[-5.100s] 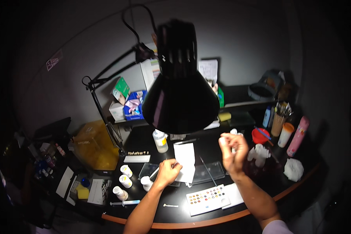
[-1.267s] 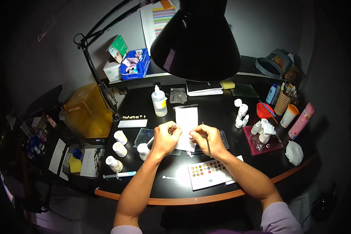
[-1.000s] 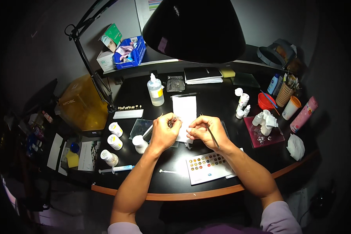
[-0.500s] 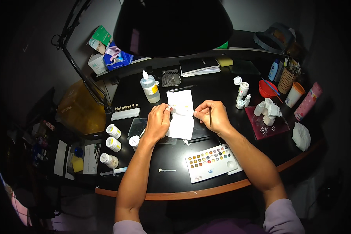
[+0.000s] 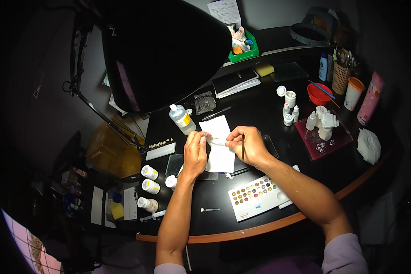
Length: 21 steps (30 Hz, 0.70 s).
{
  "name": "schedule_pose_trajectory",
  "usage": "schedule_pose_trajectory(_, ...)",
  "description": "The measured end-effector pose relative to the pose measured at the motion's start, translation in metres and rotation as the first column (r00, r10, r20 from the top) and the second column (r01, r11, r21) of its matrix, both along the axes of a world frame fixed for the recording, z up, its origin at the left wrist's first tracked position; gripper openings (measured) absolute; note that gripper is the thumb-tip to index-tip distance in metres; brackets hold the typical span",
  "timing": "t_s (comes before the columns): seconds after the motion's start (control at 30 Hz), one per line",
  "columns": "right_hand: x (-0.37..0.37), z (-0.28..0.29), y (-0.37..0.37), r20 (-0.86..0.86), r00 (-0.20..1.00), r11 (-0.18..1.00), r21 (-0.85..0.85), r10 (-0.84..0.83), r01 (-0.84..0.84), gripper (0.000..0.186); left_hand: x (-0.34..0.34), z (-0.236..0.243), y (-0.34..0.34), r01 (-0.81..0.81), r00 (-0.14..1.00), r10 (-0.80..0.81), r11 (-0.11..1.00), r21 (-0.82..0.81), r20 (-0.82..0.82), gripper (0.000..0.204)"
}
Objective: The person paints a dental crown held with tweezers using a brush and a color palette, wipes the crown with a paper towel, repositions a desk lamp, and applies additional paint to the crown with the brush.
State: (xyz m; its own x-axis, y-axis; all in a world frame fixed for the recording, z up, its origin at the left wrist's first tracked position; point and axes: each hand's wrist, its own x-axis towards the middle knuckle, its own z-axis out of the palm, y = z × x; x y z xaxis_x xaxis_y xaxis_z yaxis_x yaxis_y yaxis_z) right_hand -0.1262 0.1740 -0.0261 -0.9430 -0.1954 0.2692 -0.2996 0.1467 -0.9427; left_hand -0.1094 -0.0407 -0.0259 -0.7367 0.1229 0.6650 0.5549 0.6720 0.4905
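My left hand [image 5: 195,154] is closed in a pinch over the left edge of a white paper sheet [image 5: 221,160]; a small pale piece shows at its fingertips, too small to name. My right hand [image 5: 249,147] is closed around a thin dark stick, like a brush handle [image 5: 243,148], which points down out of the fist. Its fingertips meet at the right side of the sheet, close to the left ones. Between the hands, small yellowish marks lie on the white. Nearer me rests a white palette [image 5: 243,212] with rows of coloured pans, partly under my right forearm.
A black lamp head [image 5: 164,55] hangs at upper left. A clear bottle [image 5: 182,119] stands behind my left hand. White jars [image 5: 150,186] stand to the left, a small tooth-like piece on a stem [image 5: 209,209] lies in front, and a red bowl [image 5: 319,93] sits at right.
The whole view has shifted, so the desk appears farther right and lower, with a green tray now visible. My fingertips are closer together; both hands remain over the sheet.
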Motion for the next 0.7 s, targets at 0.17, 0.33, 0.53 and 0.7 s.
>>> schedule_pose_trajectory(0.17,0.000,-0.001,-0.004,0.059,0.998,0.995,-0.096,0.028,-0.023,0.008,-0.004,-0.006,0.000,0.014,1.000,-0.014,1.000,0.004,-0.002,0.026)
schedule_pose_trajectory(0.33,0.004,0.002,-0.007,0.124,0.991,0.991,-0.133,0.043,-0.026,0.010,-0.004,-0.005,0.002,0.002,1.000,-0.002,1.000,-0.002,0.019,0.019)
schedule_pose_trajectory(0.53,0.008,0.005,-0.012,0.170,0.984,0.983,-0.184,0.053,-0.021,0.012,-0.005,-0.007,-0.007,-0.017,0.980,-0.011,0.990,0.139,0.200,0.021)
schedule_pose_trajectory(0.7,0.013,0.010,-0.013,0.199,0.975,0.954,-0.297,0.102,-0.039,0.014,-0.006,-0.007,-0.009,0.084,0.965,-0.163,0.936,0.343,0.207,0.025)
